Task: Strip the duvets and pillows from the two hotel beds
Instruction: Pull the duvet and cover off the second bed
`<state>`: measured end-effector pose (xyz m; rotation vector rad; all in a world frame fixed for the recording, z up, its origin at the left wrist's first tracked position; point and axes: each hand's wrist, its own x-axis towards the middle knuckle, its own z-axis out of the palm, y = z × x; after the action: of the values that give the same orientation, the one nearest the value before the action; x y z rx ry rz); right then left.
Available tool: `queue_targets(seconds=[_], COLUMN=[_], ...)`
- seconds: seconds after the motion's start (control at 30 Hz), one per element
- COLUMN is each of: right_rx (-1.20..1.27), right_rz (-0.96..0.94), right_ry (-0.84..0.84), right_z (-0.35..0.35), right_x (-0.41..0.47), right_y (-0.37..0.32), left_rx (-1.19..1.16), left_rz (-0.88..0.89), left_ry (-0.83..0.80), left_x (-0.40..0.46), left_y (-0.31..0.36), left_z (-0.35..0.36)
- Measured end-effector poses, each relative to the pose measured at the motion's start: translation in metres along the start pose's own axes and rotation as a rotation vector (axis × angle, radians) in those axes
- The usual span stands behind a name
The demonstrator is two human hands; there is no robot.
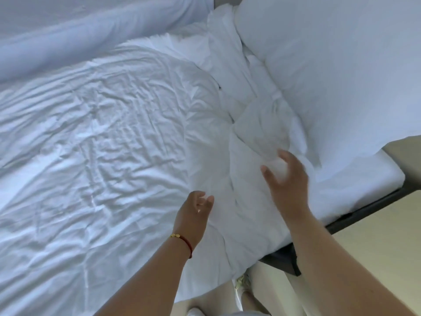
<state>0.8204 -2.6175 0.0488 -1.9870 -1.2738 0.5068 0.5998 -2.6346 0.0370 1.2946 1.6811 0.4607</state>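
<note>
progress: early, nothing stripped on this bed | left hand loosely curled, empty | right hand spread, empty, over bunched duvet | pillow beyond right fingertips, both left to pull

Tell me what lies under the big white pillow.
The plump white pillow rests on bunched white duvet folds and the white fitted sheet; anything further beneath is covered.
</note>
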Motion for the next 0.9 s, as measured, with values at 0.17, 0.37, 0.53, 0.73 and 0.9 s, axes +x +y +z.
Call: queue_targets(seconds=[0.17,0.37,0.53,0.73,0.9], right_rx=[0.252,0.589,0.765,0.315,-0.318], right_rz=[0.741,0.961,0.999,0.309,-0.612], right_ry=[0.211,0.065,-0.079,-0.084,-0.475], right_z=[0.027,0.077,0.112,0.123,0.154], right_x=[-0.083,-0.135,-0.199,-0.256,-0.247], right_y=[0.048,0.046,0.018,-0.038,-0.017], left_rx=[0.004,0.116,0.042,0.238,0.517], left_rz=[-0.058,-0.024,-0.051,0.019,0.082], left_ry=[0.01,-0.014,-0.021,-0.053,-0.088], left_x=[-0.008,-0.032,-0.069,-0.104,-0.113], left_y=[-0.032,-0.069,-0.115,-0.171,-0.205], left_z=[-0.001,-0.024,-0.055,-0.097,-0.111])
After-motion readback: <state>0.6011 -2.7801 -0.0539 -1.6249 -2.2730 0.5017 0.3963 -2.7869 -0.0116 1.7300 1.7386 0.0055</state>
